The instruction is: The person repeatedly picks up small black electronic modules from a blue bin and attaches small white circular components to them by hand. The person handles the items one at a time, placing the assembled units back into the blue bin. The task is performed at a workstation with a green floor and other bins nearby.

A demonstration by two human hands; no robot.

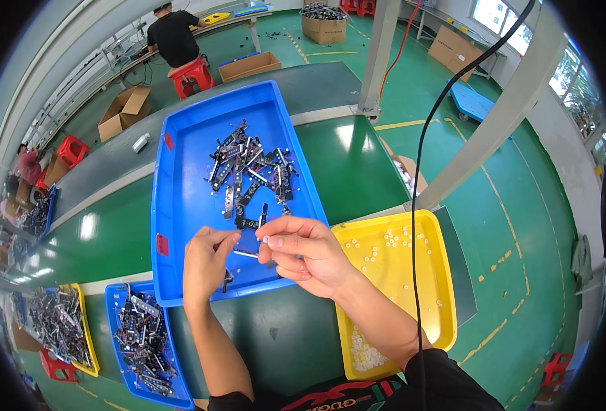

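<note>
Both hands are raised over the near end of a large blue tray (186,205). My right hand (311,257) pinches a small white ring-like piece (266,239) between thumb and fingertips. A slim black part (262,214) shows just beyond those fingers; I cannot tell whether it is held or lying in the tray. My left hand (206,264) is closed, thumb against forefinger, and whatever it grips is hidden. Between the hands, a thin silver-edged strip (245,253) shows low in the tray. Farther in lies a loose heap of black strip-shaped parts (248,168) with thin wires.
To the right, a yellow tray (447,274) holds many small white pieces (368,356). Another blue tray (115,322) and a yellow one (92,342), full of black parts, stand at left. A black cable (418,171) hangs down in front. A person (173,38) sits farther back.
</note>
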